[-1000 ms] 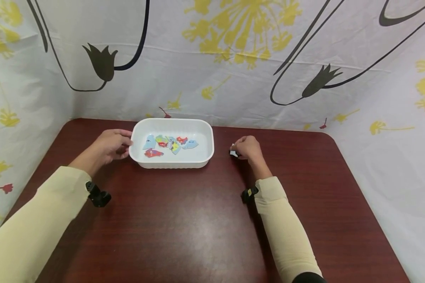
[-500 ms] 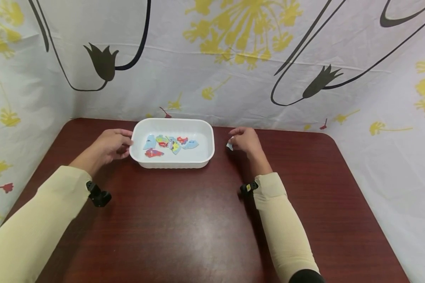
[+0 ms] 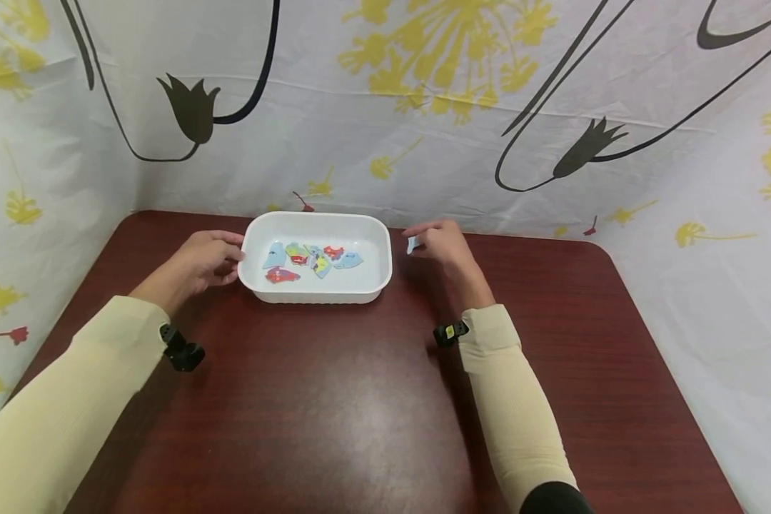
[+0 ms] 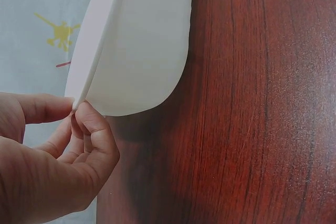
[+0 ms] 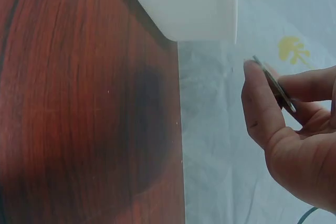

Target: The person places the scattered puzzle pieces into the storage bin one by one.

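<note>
A white plastic tray [image 3: 315, 293] stands near the table's far edge, with several flat, colourful puzzle pieces [image 3: 320, 264] lying in it. My left hand [image 3: 207, 260] pinches the tray's left rim between thumb and fingers; the left wrist view shows the tray's outer wall [image 4: 142, 40] beside that grip. To the right of the tray, my right hand [image 3: 450, 248] pinches one small, pale blue puzzle piece [image 3: 414, 244] above the table. Seen in the right wrist view, this thin piece [image 5: 274, 84] is nearly edge-on between thumb and fingers.
The dark red-brown wooden table [image 3: 308, 407] extends toward me. Behind it and at both sides hangs a white cloth [image 3: 385, 107] with yellow and grey flower prints. Each wrist carries a small black camera [image 3: 451, 333].
My right hand has lifted the puzzle piece and moved it away from me and slightly left, closer to the tray. The left hand stays on the tray's rim.
</note>
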Action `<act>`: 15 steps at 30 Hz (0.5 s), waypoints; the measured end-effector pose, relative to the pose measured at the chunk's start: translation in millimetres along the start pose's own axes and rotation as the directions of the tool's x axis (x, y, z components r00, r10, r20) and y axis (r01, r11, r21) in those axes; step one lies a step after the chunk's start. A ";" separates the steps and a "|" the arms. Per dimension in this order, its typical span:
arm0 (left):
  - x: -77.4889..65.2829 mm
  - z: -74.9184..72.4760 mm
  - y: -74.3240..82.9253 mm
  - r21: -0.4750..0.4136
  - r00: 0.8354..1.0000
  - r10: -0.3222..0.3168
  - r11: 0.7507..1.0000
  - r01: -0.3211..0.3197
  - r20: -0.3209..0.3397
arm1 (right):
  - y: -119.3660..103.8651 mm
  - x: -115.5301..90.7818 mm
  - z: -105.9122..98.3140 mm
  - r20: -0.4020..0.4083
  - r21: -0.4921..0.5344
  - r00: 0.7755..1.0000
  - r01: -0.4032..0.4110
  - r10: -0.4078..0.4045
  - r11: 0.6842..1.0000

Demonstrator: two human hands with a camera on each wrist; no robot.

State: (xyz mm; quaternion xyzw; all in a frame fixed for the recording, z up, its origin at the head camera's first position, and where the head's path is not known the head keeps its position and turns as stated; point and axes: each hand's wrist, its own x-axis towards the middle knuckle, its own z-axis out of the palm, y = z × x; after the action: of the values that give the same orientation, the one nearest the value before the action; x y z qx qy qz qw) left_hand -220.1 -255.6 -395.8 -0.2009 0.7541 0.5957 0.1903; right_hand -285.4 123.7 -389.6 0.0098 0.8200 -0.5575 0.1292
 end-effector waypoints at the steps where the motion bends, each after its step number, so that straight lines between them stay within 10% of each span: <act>1: -0.2 0.1 0.3 -0.002 1.000 0.003 1.000 -0.003 -0.001 | -1.4 0.0 1.3 0.009 0.014 1.000 -0.001 0.001 1.000; 15: -1.2 0.7 -0.1 -0.011 1.000 0.008 1.000 -0.008 -0.002 | -9.3 4.4 20.2 0.034 0.130 0.998 -0.050 0.046 0.990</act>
State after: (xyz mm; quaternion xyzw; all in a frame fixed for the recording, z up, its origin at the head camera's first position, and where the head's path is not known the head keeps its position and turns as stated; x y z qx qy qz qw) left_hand -219.0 -254.8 -395.4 -0.1997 0.7516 0.6005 0.1861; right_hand -287.1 101.1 -389.0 0.0294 0.7790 -0.6070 0.1543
